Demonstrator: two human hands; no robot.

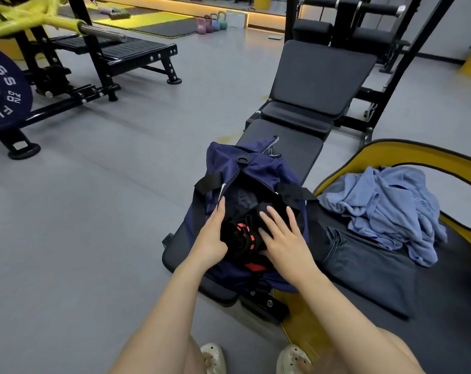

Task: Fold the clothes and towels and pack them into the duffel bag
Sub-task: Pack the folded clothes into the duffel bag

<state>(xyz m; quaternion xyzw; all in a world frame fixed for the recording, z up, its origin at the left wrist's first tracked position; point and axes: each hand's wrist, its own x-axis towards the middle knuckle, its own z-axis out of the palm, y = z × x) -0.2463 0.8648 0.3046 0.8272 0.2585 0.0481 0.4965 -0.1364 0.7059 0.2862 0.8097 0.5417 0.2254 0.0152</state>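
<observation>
Bag: navy duffel bag (pixel 251 168) lies unzipped on the surface (pixel 296 147).
Packed: black garment (pixel 245 233) with red marks sits inside.
Hands: left hand (pixel 211 233) and right hand (pixel 284 238) press it flat-fingered.
Left: blue towel (pixel 385 206) crumpled, dark grey garment (pixel 369 268) beside the bag, right.

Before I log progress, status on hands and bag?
Both hands open: left hand, right hand pressing black garment into duffel bag. Blue towel, grey garment still unpacked. Nothing obstructing.

Black garment (pixel 245 233) fills the duffel bag (pixel 229 160) mouth; bare bench (pixel 293 147) lies beyond.
</observation>
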